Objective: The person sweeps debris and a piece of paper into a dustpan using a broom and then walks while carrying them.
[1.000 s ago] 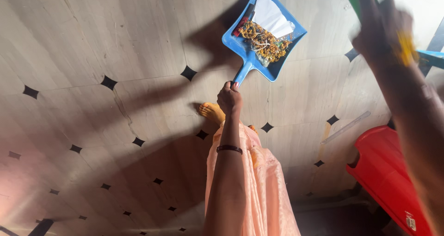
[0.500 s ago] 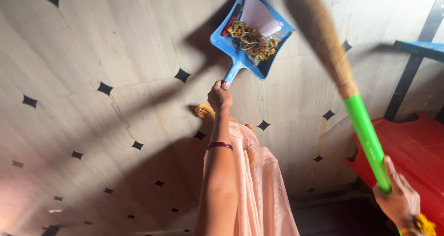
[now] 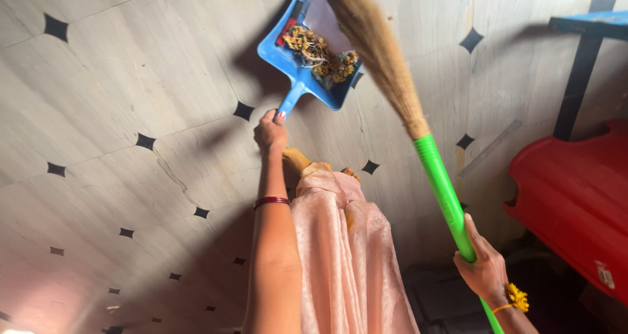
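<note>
Floor: pale stone tiles (image 3: pixel 131 79) with small black diamond insets run under us in all directions; our peach garment (image 3: pixel 340 255) hangs down the middle of the view
Right hand: nearest to us, our right hand (image 3: pixel 485 268) is wrapped shut around the green handle of the broom (image 3: pixel 418 144), low on the shaft, with a yellow tie at the wrist
Left hand: further out, our left hand (image 3: pixel 271 130) is clenched on the stem of the blue dustpan (image 3: pixel 297 62), arm stretched forward, a dark red bangle at the wrist
Foot: a bare foot (image 3: pixel 297 158) shows just beyond the garment hem, near the left hand
Dustpan load: yellow-brown dried flowers and scraps (image 3: pixel 320 49) lie heaped in the pan with a pale sheet behind them – the pan is held off to the front, tilted
Bristles: the straw head crosses over the far right corner of the pan, touching or just above it; we cannot tell which
Side clutter: a red plastic piece (image 3: pixel 575 196) sits to the right, a blue frame (image 3: pixel 589 23) beyond it
How we judge it done well: keep the pan's open lip higher than its back wall so the heap stays seated – and let the bristles draw lightly, since a hard flick could scatter the light flowers
</note>
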